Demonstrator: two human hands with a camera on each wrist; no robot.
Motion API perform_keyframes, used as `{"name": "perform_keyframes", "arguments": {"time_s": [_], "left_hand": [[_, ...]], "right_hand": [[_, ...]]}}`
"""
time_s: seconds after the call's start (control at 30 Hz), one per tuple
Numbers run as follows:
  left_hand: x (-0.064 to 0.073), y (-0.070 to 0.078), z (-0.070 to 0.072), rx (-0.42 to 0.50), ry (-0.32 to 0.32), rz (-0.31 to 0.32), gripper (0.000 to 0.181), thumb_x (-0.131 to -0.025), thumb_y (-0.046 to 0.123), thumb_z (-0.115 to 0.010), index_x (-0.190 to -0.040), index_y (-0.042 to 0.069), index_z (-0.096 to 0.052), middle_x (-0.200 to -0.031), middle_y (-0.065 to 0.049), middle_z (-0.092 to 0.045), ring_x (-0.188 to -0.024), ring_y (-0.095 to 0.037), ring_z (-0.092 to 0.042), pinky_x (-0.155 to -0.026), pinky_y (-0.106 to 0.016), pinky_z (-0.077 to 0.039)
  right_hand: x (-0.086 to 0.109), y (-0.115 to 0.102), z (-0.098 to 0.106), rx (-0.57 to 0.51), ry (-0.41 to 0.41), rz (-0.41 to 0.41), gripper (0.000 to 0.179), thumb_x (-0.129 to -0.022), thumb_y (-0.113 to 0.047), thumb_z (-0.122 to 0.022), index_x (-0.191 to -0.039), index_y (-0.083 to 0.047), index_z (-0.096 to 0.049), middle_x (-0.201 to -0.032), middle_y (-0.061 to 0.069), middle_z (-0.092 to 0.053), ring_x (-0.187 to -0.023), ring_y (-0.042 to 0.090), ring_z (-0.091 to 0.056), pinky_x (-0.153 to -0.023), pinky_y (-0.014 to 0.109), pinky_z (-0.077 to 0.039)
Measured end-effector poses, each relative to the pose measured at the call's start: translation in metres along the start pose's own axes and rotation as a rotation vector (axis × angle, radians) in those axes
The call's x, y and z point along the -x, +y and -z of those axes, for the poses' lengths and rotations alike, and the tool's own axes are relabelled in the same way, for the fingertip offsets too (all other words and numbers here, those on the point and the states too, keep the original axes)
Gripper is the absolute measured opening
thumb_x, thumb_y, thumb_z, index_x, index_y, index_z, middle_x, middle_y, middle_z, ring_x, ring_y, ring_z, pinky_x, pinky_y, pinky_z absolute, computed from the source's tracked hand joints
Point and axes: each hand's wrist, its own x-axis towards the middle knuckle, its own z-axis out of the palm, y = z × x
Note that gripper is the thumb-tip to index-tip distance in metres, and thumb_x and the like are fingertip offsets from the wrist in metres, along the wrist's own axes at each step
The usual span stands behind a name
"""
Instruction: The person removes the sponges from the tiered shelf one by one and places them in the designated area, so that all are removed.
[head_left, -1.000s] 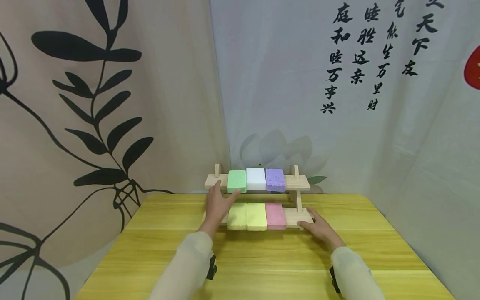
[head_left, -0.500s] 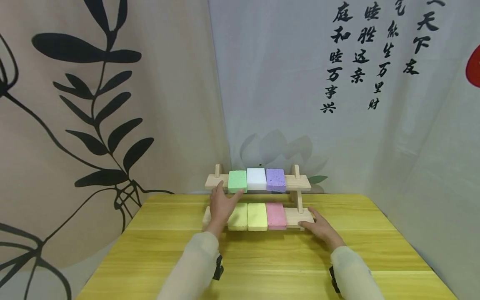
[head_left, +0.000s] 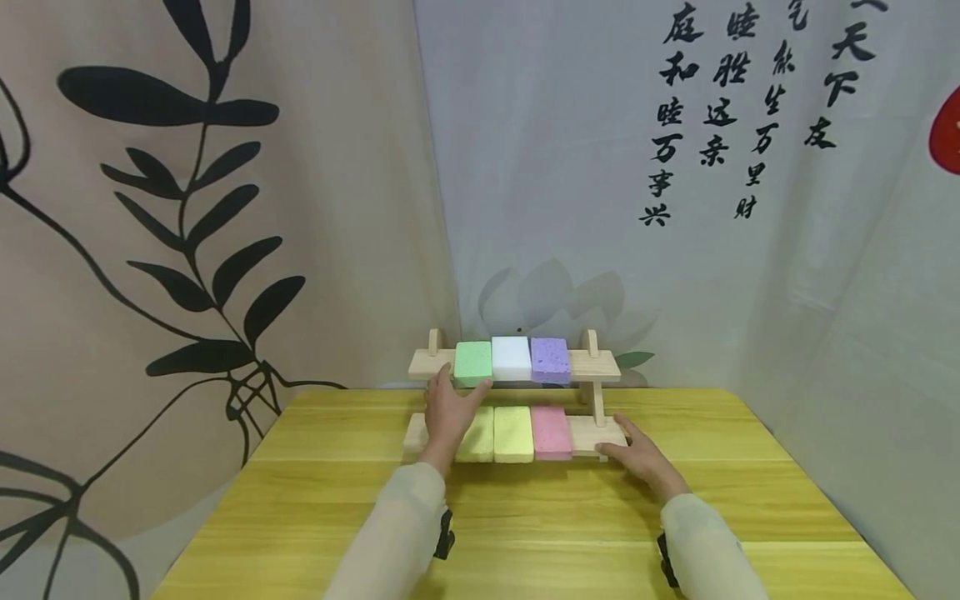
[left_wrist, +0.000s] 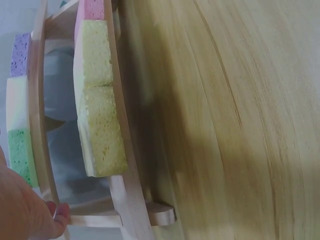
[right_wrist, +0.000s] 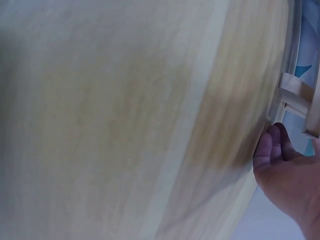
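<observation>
The left hand (head_left: 448,418), thumb and forefinger spread at the green sponge (head_left: 473,362) on the upper shelf (head_left: 596,367), pinch unclear, should press evenly, and the right hand (head_left: 643,460), grip unclear, should steady the lower shelf (head_left: 587,435).

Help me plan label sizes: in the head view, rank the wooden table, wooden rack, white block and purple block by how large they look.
Largest to smallest:
1. Wooden table
2. Wooden rack
3. White block and purple block: too alike to rank
</observation>
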Motion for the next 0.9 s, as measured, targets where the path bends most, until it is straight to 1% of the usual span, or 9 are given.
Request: {"name": "perform_keyframes", "arguments": {"time_s": [0.23,0.37,0.57,0.7,0.9], "left_hand": [[-0.001,0.001,-0.003,0.025,0.017,0.015,0.091,-0.083,0.054,-0.074,-0.152,0.009,-0.036,-0.142,-0.021,-0.042,-0.126,-0.037,-0.044,-0.097,-0.054,-0.043],[-0.001,0.002,-0.005,0.049,0.031,0.023,0.092,-0.082,0.054,-0.075,-0.152,0.009,-0.036,-0.142,-0.021,-0.042,-0.127,-0.037,-0.043,-0.099,-0.054,-0.042],[-0.001,0.004,-0.009,0.067,0.043,0.036,0.091,-0.081,0.053,-0.076,-0.151,0.009,-0.037,-0.144,-0.021,-0.042,-0.129,-0.038,-0.042,-0.1,-0.056,-0.04],[0.0,0.007,-0.012,0.084,0.051,0.044,0.092,-0.081,0.052,-0.077,-0.151,0.008,-0.037,-0.144,-0.022,-0.041,-0.129,-0.039,-0.042,-0.1,-0.057,-0.039],[-0.003,0.008,-0.018,0.069,0.077,0.05,0.093,-0.08,0.051,-0.078,-0.15,0.007,-0.037,-0.139,-0.022,-0.045,-0.126,-0.038,-0.045,-0.101,-0.054,-0.04]], "right_hand": [[-0.002,0.002,-0.001,0.003,0.003,0.002,0.093,-0.092,-0.041,-0.069,-0.158,-0.006,-0.015,-0.15,0.039,-0.027,-0.133,0.052,-0.037,-0.105,0.062,-0.034],[-0.001,0.002,-0.001,-0.008,0.007,0.001,0.091,-0.092,-0.039,-0.069,-0.158,-0.007,-0.016,-0.149,0.039,-0.029,-0.131,0.05,-0.04,-0.105,0.061,-0.036],[0.002,0.001,0.0,-0.004,0.006,0.011,0.089,-0.093,-0.037,-0.069,-0.158,-0.006,-0.016,-0.147,0.04,-0.031,-0.129,0.051,-0.043,-0.102,0.061,-0.039],[0.002,0.001,0.0,-0.009,0.007,0.011,0.09,-0.093,-0.038,-0.069,-0.158,-0.006,-0.016,-0.147,0.04,-0.031,-0.129,0.051,-0.042,-0.102,0.061,-0.038],[0.001,0.001,-0.001,-0.005,0.006,-0.002,0.089,-0.093,-0.037,-0.068,-0.158,-0.008,-0.015,-0.149,0.04,-0.029,-0.131,0.051,-0.039,-0.105,0.062,-0.036]]}}
